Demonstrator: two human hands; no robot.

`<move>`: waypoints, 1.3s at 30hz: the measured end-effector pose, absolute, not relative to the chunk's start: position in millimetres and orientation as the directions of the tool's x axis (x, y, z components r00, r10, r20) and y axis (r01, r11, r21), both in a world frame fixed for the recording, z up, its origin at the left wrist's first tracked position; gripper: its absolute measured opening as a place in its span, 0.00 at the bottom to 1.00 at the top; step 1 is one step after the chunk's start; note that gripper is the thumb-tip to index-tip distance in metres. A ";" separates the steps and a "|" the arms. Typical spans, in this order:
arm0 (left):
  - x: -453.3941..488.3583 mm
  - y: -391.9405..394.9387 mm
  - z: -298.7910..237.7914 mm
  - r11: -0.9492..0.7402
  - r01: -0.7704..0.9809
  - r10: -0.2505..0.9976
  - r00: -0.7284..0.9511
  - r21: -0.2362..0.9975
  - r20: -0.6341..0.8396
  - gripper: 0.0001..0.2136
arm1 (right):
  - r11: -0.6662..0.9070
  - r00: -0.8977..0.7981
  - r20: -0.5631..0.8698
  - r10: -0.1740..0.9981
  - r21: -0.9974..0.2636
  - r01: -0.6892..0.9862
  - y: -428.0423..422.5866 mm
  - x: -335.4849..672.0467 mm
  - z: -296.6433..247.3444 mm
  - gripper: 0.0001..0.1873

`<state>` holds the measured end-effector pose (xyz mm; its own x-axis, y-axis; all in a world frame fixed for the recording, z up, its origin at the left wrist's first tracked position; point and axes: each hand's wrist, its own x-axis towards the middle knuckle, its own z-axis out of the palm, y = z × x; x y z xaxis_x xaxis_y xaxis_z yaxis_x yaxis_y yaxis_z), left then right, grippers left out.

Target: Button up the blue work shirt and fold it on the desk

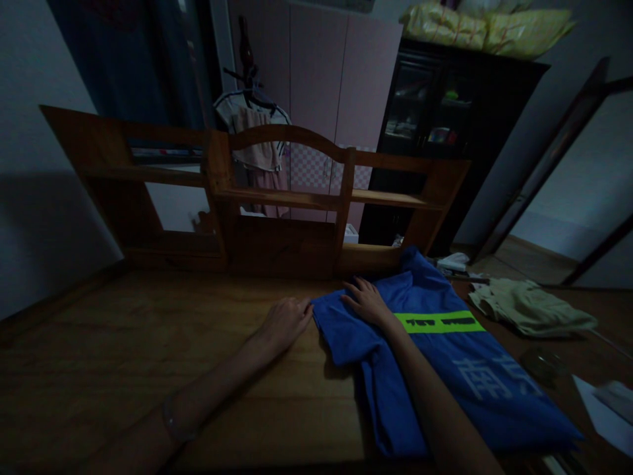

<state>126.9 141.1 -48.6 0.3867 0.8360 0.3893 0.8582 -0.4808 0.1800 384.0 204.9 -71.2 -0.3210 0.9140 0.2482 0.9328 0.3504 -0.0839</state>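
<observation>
A blue shirt (440, 369) with a lime-green band and pale printed characters lies on the wooden desk top (148, 356). My left hand (287, 323) rests at the shirt's left corner, its fingers closed on the edge of the cloth. Flat on the upper left part of the shirt lies my right hand (366, 300), palm down with the fingers apart. My right forearm crosses over the cloth and hides some of it. Folds run down the shirt's left side, below my right hand.
A wooden shelf unit (281, 198) stands along the desk's back edge. To the right are a pale folded cloth (531, 307), a glass dish (541, 363) and white paper (603, 412). Behind stand pink wardrobe doors (316, 86) and a dark cabinet (459, 112).
</observation>
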 end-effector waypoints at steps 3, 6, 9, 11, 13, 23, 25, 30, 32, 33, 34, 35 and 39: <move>115.5 152.1 -54.0 -0.565 0.822 0.756 0.478 0.077 0.447 0.13 | 0.350 -0.325 0.227 0.918 -0.075 0.934 205.9 384.5 -71.7 0.30; 106.8 163.8 -63.2 -0.612 0.787 0.712 0.503 0.080 0.490 0.11 | 0.338 -0.319 0.203 0.926 -0.069 0.939 206.5 384.5 -71.9 0.30; 101.7 172.9 -73.7 -0.641 0.753 0.697 0.490 0.149 0.523 0.10 | 0.330 -0.313 0.191 0.931 -0.066 0.942 206.9 383.3 -71.3 0.30; 99.6 175.7 -79.0 -0.654 0.726 0.703 0.479 0.213 0.526 0.11 | 0.331 -0.315 0.186 0.931 -0.065 0.941 207.1 382.2 -70.8 0.30; 98.0 175.1 -81.8 -0.666 0.693 0.713 0.481 0.277 0.511 0.12 | 0.333 -0.318 0.180 0.931 -0.060 0.941 207.3 381.1 -70.5 0.30; 93.0 169.4 -81.9 -0.675 0.594 0.736 0.512 0.437 0.442 0.14 | 0.349 -0.335 0.186 0.924 -0.053 0.935 210.5 380.5 -71.2 0.28; 92.6 170.3 -82.9 -0.671 0.592 0.741 0.509 0.446 0.438 0.14 | 0.351 -0.336 0.185 0.923 -0.053 0.935 210.7 380.6 -71.1 0.28; 93.3 170.4 -83.9 -0.663 0.581 0.748 0.492 0.472 0.446 0.15 | 0.354 -0.339 0.185 0.922 -0.056 0.933 210.0 380.2 -70.8 0.28; 93.7 170.2 -83.3 -0.659 0.579 0.751 0.484 0.479 0.449 0.15 | 0.354 -0.339 0.185 0.923 -0.056 0.934 209.4 380.0 -70.5 0.28; 93.8 169.9 -82.8 -0.658 0.581 0.753 0.479 0.480 0.451 0.15 | 0.353 -0.338 0.186 0.923 -0.056 0.934 209.1 379.9 -70.3 0.28; 94.0 169.5 -82.1 -0.658 0.581 0.753 0.477 0.480 0.454 0.14 | 0.353 -0.338 0.188 0.922 -0.055 0.934 208.8 379.9 -70.2 0.28; 94.1 169.0 -81.2 -0.661 0.577 0.750 0.478 0.480 0.457 0.14 | 0.352 -0.337 0.190 0.922 -0.055 0.934 208.6 380.0 -70.2 0.28; 95.6 165.3 -76.5 -0.673 0.553 0.739 0.490 0.491 0.461 0.15 | 0.351 -0.335 0.190 0.923 -0.058 0.935 208.7 380.6 -70.5 0.28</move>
<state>95.6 165.3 -76.5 0.4904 0.7394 0.4613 0.5529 -0.6731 0.4911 380.6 208.7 -70.5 -0.3348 0.9229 0.1900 0.9346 0.3510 -0.0581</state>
